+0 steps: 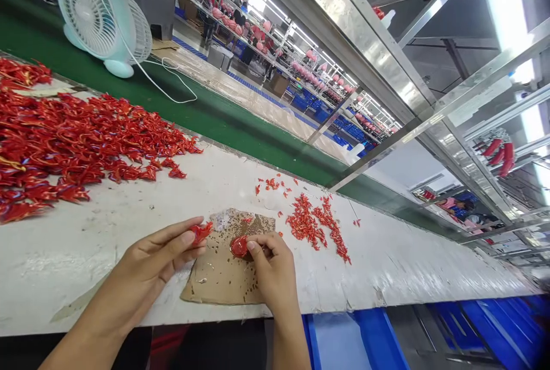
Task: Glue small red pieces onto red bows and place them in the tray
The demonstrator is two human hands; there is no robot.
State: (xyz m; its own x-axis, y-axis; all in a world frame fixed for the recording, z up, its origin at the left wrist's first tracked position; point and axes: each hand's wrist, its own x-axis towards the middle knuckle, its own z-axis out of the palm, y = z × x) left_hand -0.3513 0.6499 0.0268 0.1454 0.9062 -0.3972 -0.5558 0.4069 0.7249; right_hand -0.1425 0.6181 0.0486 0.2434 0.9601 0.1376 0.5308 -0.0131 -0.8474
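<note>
From the head camera, the left hand (158,261) is closed in a pinch, with the thumb and fingers gripping a curled red piece (201,232) at their tips. The right hand (271,261) is also closed, its fingertips bunched on a glossy red lump (239,247) and holding it above a torn cardboard sheet (226,267) (the sheet is flecked with small brown specks). Whether the lump touches the cardboard, I cannot tell. The sheet lies between the two hands and runs partly under the right one, on a scuffed white workbench (378,267).

Just beyond the right hand sits a loose heap of small red scraps (311,224), with a few strays scattered toward the left hand. Well past the left hand spreads a much larger drift of red pieces (81,141). Ahead of the left hand, a green strip (215,124) runs along the bench, and farther on stands a pale mint desk fan (98,20) with its white cord (172,81). Far ahead of the right hand, racks of pink items (258,32) line an aisle, while blue crates (365,341) sit below the right wrist.
</note>
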